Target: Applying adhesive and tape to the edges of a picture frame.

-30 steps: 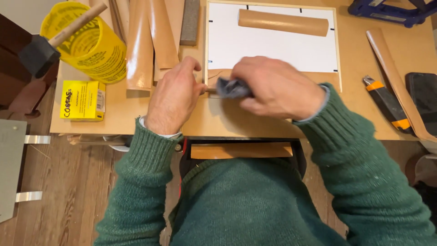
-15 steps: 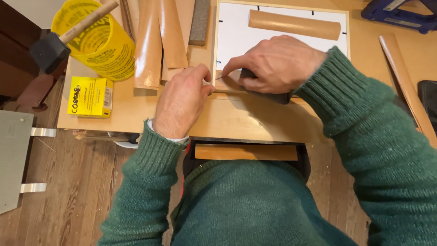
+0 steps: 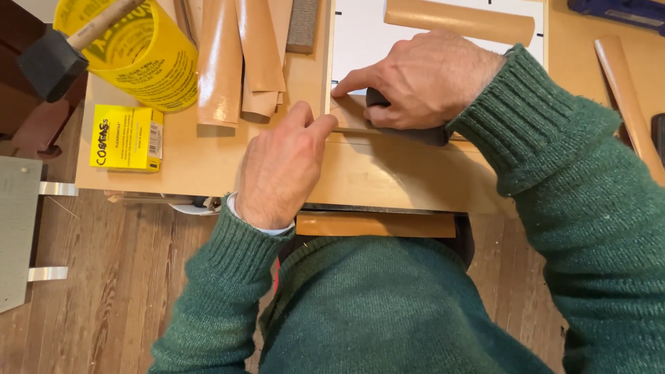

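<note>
My right hand is closed over a dark grey block and presses it onto a thin tan wood strip at the near left corner of a white board. The index finger points to the strip's left end. My left hand rests on the wooden workbench just left of it, with thumb and fingertip pinching the strip's near left corner. A rolled tan veneer piece lies on the board beyond my right hand.
Several curled veneer strips lie at the back left beside a yellow tub with a foam brush in it. A yellow box sits near the left edge. Another tan strip lies at right. Wooden floor shows below.
My right hand with the dark block has slid left and farther onto the board's corner. My left hand has shifted its fingertips onto the strip's corner. The view has moved closer.
</note>
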